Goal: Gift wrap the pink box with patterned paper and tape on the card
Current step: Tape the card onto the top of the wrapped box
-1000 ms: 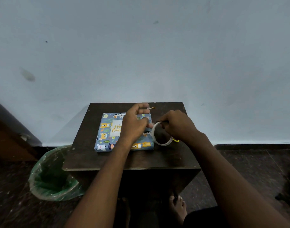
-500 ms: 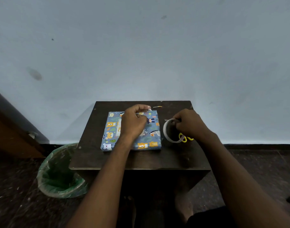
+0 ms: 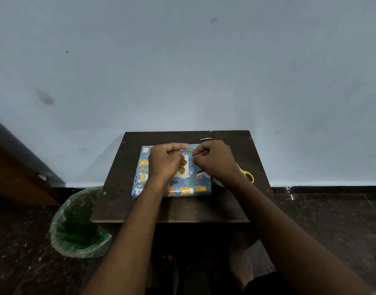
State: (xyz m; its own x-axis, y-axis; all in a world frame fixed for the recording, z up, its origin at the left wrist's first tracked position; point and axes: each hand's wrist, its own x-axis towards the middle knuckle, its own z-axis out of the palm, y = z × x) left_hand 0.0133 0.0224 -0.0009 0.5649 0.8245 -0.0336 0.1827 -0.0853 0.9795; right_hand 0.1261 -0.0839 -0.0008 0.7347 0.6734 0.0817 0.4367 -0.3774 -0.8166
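Observation:
The box [image 3: 182, 189], wrapped in blue animal-print paper, lies flat in the middle of the dark table [image 3: 178, 209]. A white card [image 3: 183, 172] with gold print lies on top of it, partly under my left hand [image 3: 164, 161]. My right hand [image 3: 214, 160] is close beside the left, over the box's far half. Both hands have curled fingers, and their fingertips pinch the ends of a short, barely visible clear tape strip [image 3: 190, 155] above the card. The tape roll [image 3: 218, 182] lies on the table, mostly hidden under my right wrist.
Yellow-handled scissors [image 3: 248, 176] lie right of the box, by my right wrist. A small paper scrap [image 3: 205, 138] sits near the table's far edge. A bin with a green liner [image 3: 76, 226] stands on the floor at the left. A pale wall rises behind the table.
My right hand has let go of the tape roll and moved left over the box, next to my left hand. The roll now lies on the table.

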